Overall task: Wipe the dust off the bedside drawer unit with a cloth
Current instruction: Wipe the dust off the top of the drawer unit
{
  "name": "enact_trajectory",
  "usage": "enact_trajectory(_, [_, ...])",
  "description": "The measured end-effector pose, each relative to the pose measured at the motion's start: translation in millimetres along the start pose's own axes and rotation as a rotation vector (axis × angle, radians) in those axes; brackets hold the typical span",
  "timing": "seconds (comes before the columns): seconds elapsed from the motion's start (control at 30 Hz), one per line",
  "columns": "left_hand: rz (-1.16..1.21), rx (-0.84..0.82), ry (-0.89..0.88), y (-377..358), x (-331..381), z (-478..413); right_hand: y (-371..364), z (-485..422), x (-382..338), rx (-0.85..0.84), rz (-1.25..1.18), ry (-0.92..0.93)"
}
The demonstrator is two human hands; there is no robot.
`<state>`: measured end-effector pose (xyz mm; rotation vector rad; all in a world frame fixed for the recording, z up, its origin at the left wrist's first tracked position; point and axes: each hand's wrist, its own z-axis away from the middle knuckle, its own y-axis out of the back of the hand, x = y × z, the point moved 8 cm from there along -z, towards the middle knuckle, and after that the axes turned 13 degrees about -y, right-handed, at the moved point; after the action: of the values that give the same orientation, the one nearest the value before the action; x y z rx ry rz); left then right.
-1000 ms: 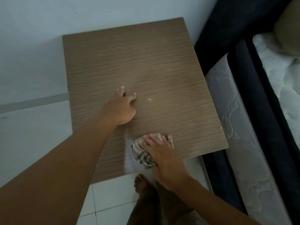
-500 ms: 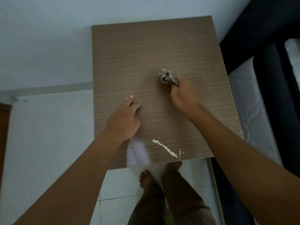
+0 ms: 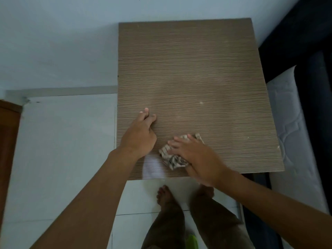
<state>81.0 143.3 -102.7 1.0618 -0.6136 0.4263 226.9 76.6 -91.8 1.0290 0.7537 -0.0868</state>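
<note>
At the far left a brown wooden panel [image 3: 8,137] edges the pale tiled floor [image 3: 62,150]. The left hand [image 3: 139,136] rests on the left part of the bedside drawer unit [image 3: 197,69], fingers bent with their tips on the wood-grain top, holding nothing; it looks like a brace. Just right of it, near the front edge, lies the checked cloth [image 3: 170,161], bunched into a wad. The right hand [image 3: 196,155] presses it down with fingers nearly straight and spread across it; the thumb is hidden. The cloth looks light, soft and apt to crumple or slip out, so a flat palm over its bulk should steer it best. The top seems stiff and smooth. A quilted mattress [image 3: 291,132] lies beside the unit on the right.
</note>
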Motion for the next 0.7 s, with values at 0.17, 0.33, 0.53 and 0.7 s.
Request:
enact_trajectory(0.17, [-0.006, -0.001, 0.024, -8, -7, 9, 14, 22, 11, 0.021, -0.223, -0.141])
enact_trajectory(0.33, [0.082, -0.022, 0.03, 4, -10, -6, 72, -35, 8, 0.29, -0.292, -0.228])
enact_trajectory(0.53, [0.188, 0.029, 0.108, 20, -25, -1, 21, -82, -18, -0.004, 0.01, -0.073])
enact_trajectory(0.7, [0.178, 0.08, 0.165, 20, -32, 10, -24, -43, -56, -0.193, 0.154, 0.292])
